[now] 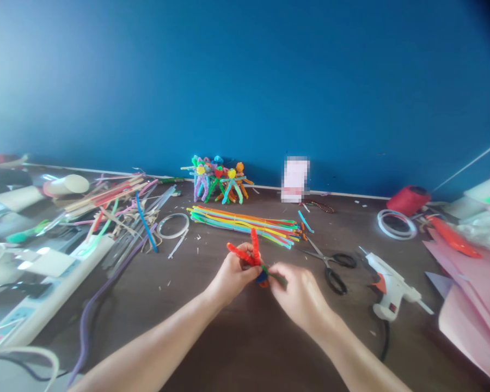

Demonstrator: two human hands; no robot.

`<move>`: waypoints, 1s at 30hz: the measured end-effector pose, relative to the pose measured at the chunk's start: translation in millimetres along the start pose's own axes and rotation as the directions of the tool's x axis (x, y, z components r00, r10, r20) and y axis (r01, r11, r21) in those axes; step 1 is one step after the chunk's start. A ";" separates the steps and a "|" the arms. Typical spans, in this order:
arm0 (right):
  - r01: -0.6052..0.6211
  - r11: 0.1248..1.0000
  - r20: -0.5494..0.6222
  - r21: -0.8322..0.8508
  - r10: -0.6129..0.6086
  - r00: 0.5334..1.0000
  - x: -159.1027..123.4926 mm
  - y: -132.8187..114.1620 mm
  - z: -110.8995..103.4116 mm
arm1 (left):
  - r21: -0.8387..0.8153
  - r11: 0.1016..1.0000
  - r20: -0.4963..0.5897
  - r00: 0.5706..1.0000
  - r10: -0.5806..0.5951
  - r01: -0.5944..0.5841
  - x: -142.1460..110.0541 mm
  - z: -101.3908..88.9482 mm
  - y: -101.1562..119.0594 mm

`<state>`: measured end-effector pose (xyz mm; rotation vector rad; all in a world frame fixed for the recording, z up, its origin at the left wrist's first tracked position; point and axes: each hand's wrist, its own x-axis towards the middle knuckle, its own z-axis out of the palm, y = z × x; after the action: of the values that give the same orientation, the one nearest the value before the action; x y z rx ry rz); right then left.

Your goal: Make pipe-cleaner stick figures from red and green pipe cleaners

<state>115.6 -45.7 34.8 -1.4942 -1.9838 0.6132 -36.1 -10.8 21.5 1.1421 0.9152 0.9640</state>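
Between my two hands is a small pipe cleaner figure [253, 251] with two red-orange limbs pointing up and away from me. My left hand [233, 276] is closed round its middle. Blue and orange parts show below the fingers. The fingers of my right hand [296, 288] pinch a green pipe cleaner end [265, 269] at the figure's right side; part of it is hidden in the grip. Just beyond my hands lies a bundle of coloured pipe cleaners [245, 222]. Behind that stand several finished pipe cleaner figures [218, 182] against the blue wall.
Black-handled scissors [335, 269] and a white glue gun [396, 286] lie to the right, near pink sheets [465, 288] and a red thread spool [408, 201]. Leftward are a white power strip [65, 288], a purple cord [90, 321] and heaped sticks [106, 201].
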 end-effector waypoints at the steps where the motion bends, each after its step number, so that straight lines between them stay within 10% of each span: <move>1: 0.036 0.997 -0.003 -0.068 -0.037 0.999 -1.5 -0.6 0.2 | 0.024 1.000 -0.004 1.000 0.013 -0.013 -0.2 0.2 0.5; 7: 0.189 0.948 -0.006 -0.256 -0.197 0.980 -4.8 -4.3 -2.8 | 0.324 0.942 0.005 0.996 0.090 -0.087 -3.8 1.3 0.8; 12: 0.075 0.997 -0.093 0.030 -0.072 0.993 0.5 -1.1 -11.1 | 0.452 0.882 0.133 0.988 0.081 -0.133 -6.4 -2.3 8.0; 20: -0.405 0.725 0.406 0.558 0.187 0.895 11.3 19.5 -15.9 | 0.048 0.995 0.412 0.906 -0.100 0.088 -14.0 -7.3 19.4; 30: -0.140 0.948 0.097 0.287 0.117 0.988 8.0 13.6 -0.4 | -0.176 0.979 -0.025 0.994 -0.111 0.105 -0.6 -3.3 -0.9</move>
<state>123.7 -34.3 27.4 -1.4395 -1.7680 0.9905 -39.3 -10.5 20.1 0.9206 0.8931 0.9581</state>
